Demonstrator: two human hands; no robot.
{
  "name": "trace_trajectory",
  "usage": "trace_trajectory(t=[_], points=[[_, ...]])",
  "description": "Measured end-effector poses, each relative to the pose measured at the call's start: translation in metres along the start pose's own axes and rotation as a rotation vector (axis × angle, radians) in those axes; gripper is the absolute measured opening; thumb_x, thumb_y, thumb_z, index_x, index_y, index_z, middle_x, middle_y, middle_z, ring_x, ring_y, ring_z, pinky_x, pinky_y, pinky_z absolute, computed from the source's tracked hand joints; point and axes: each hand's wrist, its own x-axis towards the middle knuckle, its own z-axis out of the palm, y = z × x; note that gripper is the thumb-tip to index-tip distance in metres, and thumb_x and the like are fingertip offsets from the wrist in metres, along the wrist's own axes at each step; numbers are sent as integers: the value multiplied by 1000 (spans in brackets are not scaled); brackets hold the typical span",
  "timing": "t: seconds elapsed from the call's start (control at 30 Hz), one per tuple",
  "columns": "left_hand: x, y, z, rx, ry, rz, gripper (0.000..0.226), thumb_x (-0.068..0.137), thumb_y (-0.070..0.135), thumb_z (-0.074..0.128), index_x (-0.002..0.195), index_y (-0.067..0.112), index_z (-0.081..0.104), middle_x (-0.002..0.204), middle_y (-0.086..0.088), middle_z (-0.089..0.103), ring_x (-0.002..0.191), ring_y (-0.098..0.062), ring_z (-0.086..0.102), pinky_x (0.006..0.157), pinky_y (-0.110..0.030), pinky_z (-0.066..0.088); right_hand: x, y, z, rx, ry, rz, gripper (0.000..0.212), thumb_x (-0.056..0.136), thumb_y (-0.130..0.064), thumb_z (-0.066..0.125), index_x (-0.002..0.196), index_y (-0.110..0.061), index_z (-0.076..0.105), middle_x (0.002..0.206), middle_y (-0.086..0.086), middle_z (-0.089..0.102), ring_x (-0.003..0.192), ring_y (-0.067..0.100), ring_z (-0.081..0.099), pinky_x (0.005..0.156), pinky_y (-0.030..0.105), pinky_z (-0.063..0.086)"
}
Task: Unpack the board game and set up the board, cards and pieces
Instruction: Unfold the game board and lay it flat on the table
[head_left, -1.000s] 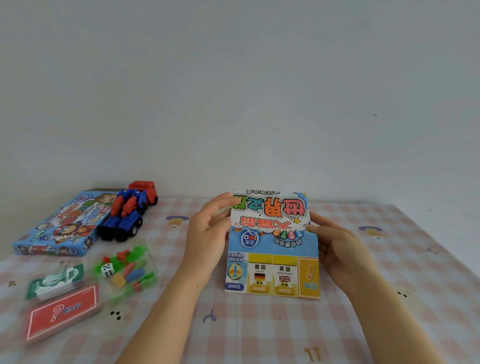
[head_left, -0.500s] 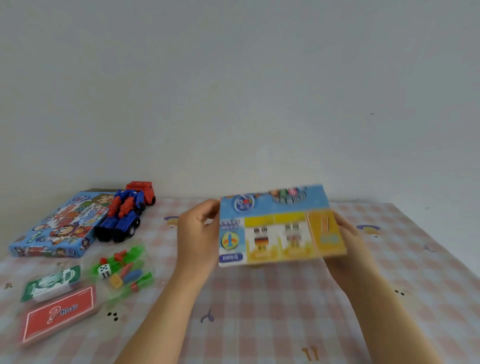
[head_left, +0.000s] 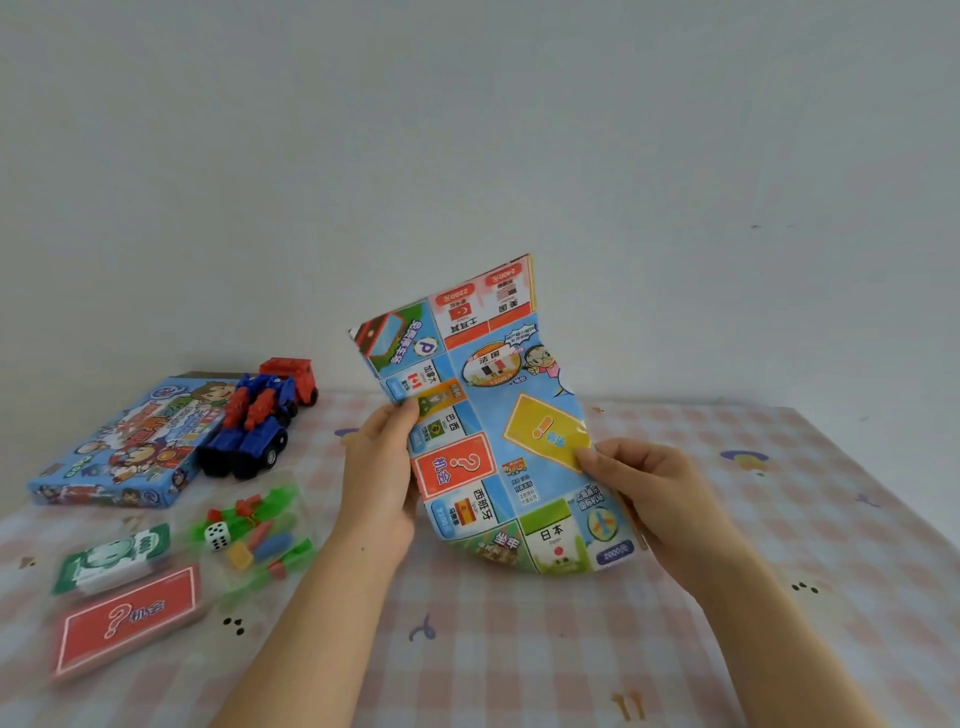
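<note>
Board (head_left: 498, 431) is hanging part-unfolded above table (head_left: 779, 519), left hand (head_left: 379, 483) and right hand (head_left: 654, 493) pinching its side edges; card packs (head_left: 127, 618) and bagged pieces (head_left: 254, 530) are sitting alongside, not yet laid out.

The board (head_left: 498, 426) looks like thin glossy paper, creased at its folds. Clear shiny plastic bags the pieces (head_left: 254, 535). Checked cloth covers the worktop (head_left: 519, 649).

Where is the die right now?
Head view, left side: the die lies among coloured pieces, right of the green cards, nearer than the toy truck.
</note>
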Motion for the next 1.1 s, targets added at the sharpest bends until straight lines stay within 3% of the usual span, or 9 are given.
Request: trace_trajectory(t=[0.1, 0.3, 0.43, 0.6, 0.7, 0.8, 0.9, 0.97, 1.1], points=[[0, -1, -4, 79, 21, 56, 8, 93, 23, 58, 92, 17, 63, 78, -2, 73, 60, -13, 69, 55, -28, 55, -2, -3, 0, -11, -40, 23, 16, 69, -26, 70, 57, -15, 67, 82, 24, 71, 65, 32, 68, 54, 29, 54], [1, -2, -7, 108, 77, 35, 18, 86, 29, 66, 79, 12, 65, 79, -10, 73, 67, -21, 68, 70, -36, 56, -3, -3, -2, -27, -26, 23, 19, 66, -26, 71, 57, -12, 61, 81, 26, 71, 64, 34, 68, 53, 31, 54], [6, -5, -9, 76, 127, 25, 26, 81, 31, 72, 71, 11, 59, 69, -5, 71, 63, -19, 67, 65, -33, 53, 0, -1, -3, -46, 17, 50, 25, 65, -28, 73, 67, -6, 61, 79, 25, 71, 60, 32, 67, 54, 31, 54], [8, -8, -10, 68, 132, 68, 26, 75, 35, 76, 75, 12, 63, 81, -4, 74, 77, -21, 70, 72, -34, 55, 2, 4, 1, -174, 165, 7, 9, 81, -18, 72, 78, -11, 67, 73, 9, 73, 57, 18, 68, 47, 24, 52], [3, -7, -6, 79, 85, 85, 19, 79, 32, 73, 83, 14, 69, 84, -5, 75, 75, -21, 72, 69, -36, 58, 5, 9, 2, -352, 259, -140, 23, 78, -28, 75, 99, -27, 65, 92, -5, 68, 79, 10, 66, 63, 24, 53], [-1, -7, -2, 108, 47, 95, 20, 82, 33, 69, 86, 14, 67, 81, -5, 75, 69, -21, 73, 62, -35, 59, 1, 9, 6, -632, 294, -285, 35, 77, -39, 73, 109, -35, 60, 106, -15, 58, 95, 3, 56, 72, 17, 45], [-7, -7, 4, 122, -39, 88, 25, 83, 38, 66, 96, 17, 66, 85, -4, 75, 71, -21, 73, 57, -31, 59, -5, 7, 18, -761, 223, -295, 53, 78, -50, 67, 127, -35, 53, 116, -18, 52, 108, 3, 51, 78, 19, 46], [-11, -6, 11, 93, -118, 70, 30, 82, 47, 59, 97, 22, 66, 88, -2, 75, 77, -21, 73, 67, -36, 59, -8, 5, 27, -790, 138, -254, 70, 76, -60, 62, 138, -40, 38, 120, -23, 47, 114, 2, 47, 88, 26, 46], [-23, -3, 19, 72, -318, 17, 45, 80, 61, 39, 103, 32, 65, 95, 5, 75, 87, -18, 72, 82, -39, 55, -15, -1, 40, -688, -43, -188, 62, 67, -74, 53, 116, -70, 15, 106, -42, 38, 107, -7, 50, 84, 18, 41]])
